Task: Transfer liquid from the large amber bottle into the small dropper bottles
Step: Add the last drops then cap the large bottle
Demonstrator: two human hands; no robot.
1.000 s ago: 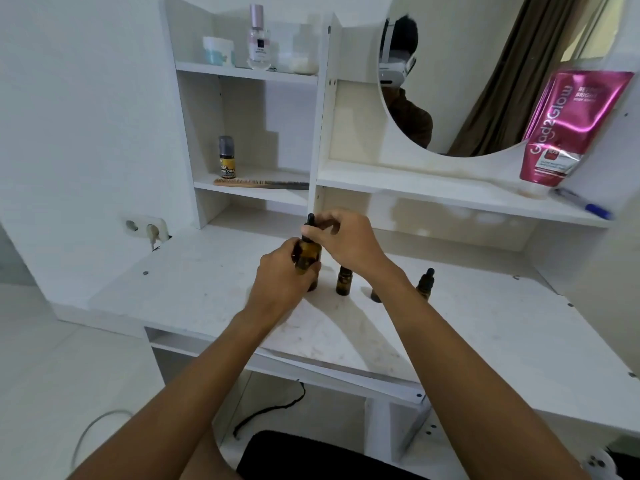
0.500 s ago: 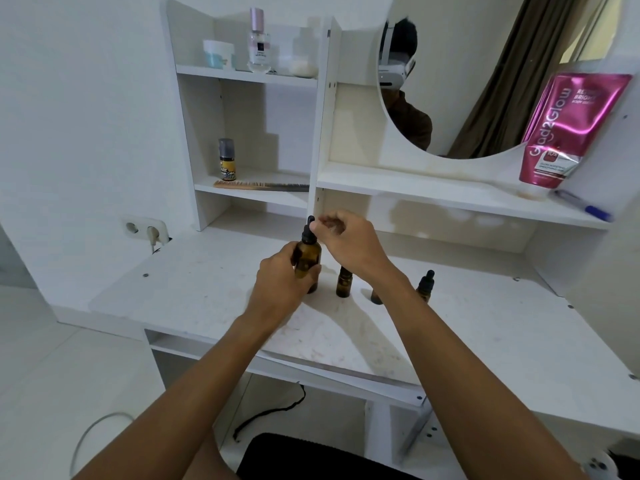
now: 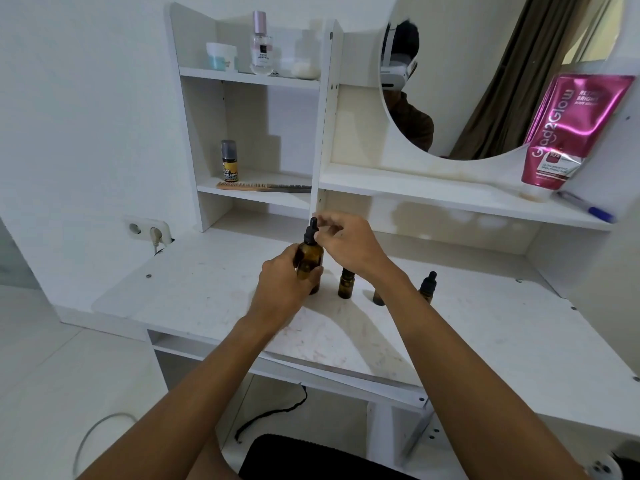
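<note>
The large amber bottle (image 3: 309, 259) with a black dropper cap (image 3: 312, 229) stands on the white desk (image 3: 207, 289), a little left of centre. My left hand (image 3: 282, 285) grips its body from the near side. My right hand (image 3: 348, 244) has curled fingertips pinching the cap's collar from the right. Just right of it is a small amber dropper bottle (image 3: 345, 285). A second small bottle (image 3: 379, 297) is mostly hidden behind my right wrist. A third small bottle (image 3: 428, 285), with a black dropper cap, stands further right.
Shelves behind hold a comb (image 3: 263, 186), a small yellow-label bottle (image 3: 229, 161), a perfume bottle (image 3: 260, 46) and a jar (image 3: 221, 56). A pink tube (image 3: 568, 133) and a pen (image 3: 588, 208) sit right, under a round mirror (image 3: 485, 74). A wall socket (image 3: 149, 230) is at left.
My right hand's fingers have shifted from over the top of the dropper cap to its right side. The left hand keeps its grip on the large bottle, which stays in place.
</note>
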